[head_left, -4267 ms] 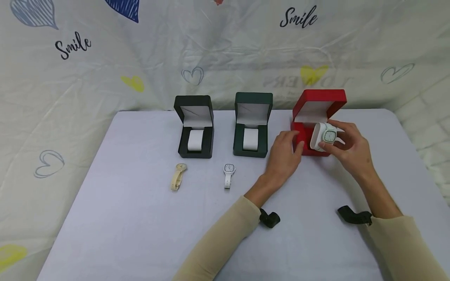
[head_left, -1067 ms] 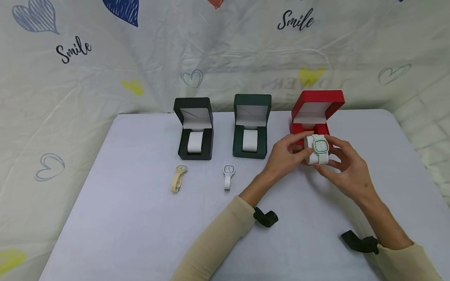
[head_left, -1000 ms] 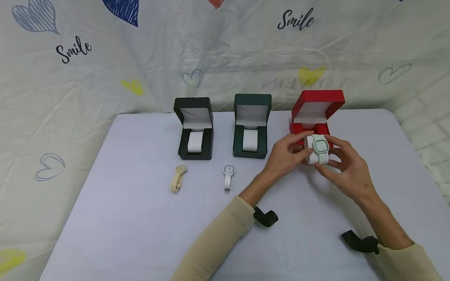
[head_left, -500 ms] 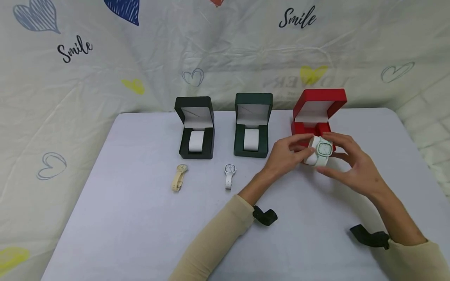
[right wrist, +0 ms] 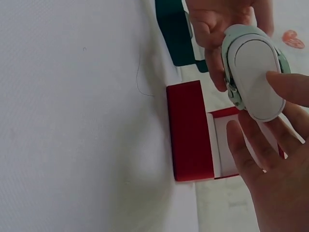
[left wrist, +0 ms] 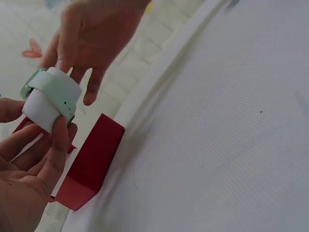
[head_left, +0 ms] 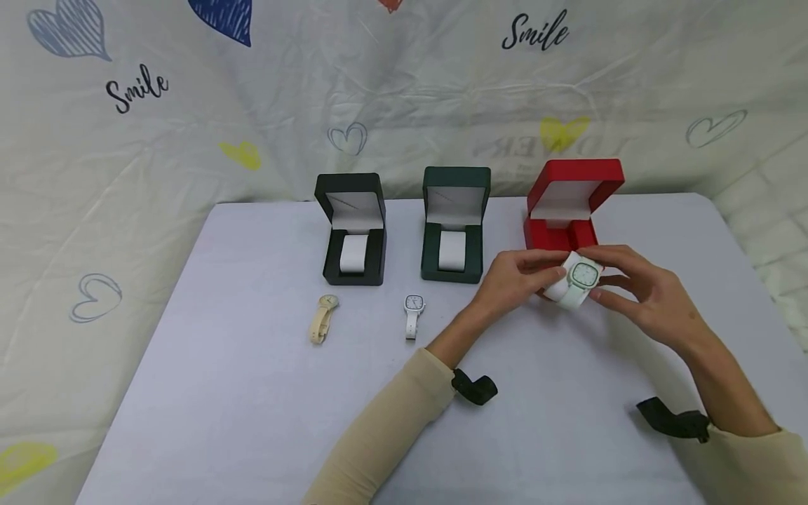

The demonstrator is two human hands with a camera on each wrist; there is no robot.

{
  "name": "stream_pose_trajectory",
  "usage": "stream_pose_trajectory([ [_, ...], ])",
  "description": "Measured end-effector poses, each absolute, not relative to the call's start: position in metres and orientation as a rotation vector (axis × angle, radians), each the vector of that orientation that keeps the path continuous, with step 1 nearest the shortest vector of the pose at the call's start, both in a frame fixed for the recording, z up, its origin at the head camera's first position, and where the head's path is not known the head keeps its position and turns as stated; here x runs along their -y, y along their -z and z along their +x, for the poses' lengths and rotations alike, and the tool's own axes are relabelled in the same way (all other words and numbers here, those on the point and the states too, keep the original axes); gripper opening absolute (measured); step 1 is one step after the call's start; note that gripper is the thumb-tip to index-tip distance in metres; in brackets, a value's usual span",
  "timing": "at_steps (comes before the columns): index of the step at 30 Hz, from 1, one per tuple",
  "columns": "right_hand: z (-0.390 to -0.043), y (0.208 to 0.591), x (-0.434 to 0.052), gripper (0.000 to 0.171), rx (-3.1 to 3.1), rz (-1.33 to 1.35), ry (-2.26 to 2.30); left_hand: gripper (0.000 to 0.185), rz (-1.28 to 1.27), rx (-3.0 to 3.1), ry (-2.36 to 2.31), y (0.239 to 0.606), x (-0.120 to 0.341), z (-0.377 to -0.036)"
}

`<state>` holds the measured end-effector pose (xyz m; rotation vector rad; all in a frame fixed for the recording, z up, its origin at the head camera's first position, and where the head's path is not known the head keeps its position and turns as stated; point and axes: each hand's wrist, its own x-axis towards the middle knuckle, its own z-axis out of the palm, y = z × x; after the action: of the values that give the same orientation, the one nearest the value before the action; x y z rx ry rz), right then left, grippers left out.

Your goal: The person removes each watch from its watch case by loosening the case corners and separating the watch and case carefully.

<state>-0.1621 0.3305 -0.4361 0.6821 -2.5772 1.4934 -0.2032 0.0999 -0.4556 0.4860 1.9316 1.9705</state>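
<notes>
Heart-printed cloth behind a pale surface [head_left: 252,393]. Head view: both hands pinch a cushion [head_left: 558,287] wearing a mint watch [head_left: 583,275], held just before the empty red box [head_left: 558,235]; not yet seated. Two watches [head_left: 412,313] lie loose by the black box [head_left: 353,245] and green box [head_left: 451,242].

Left wrist view: left hand [left wrist: 24,183] fingers [left wrist: 60,145] curl round the cushion.

Right wrist view: right hand [right wrist: 275,183] fingers [right wrist: 289,87] pinch its end.
</notes>
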Motion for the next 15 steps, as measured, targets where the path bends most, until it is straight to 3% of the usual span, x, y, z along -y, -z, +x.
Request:
stream_pose_trajectory([
  [15,-0.1615,0.4381,-0.3337,0.064,2.57,0.63,-1.573,0.037,0.509,-1.96,-1.839,0.4559,-0.0948,-0.206],
])
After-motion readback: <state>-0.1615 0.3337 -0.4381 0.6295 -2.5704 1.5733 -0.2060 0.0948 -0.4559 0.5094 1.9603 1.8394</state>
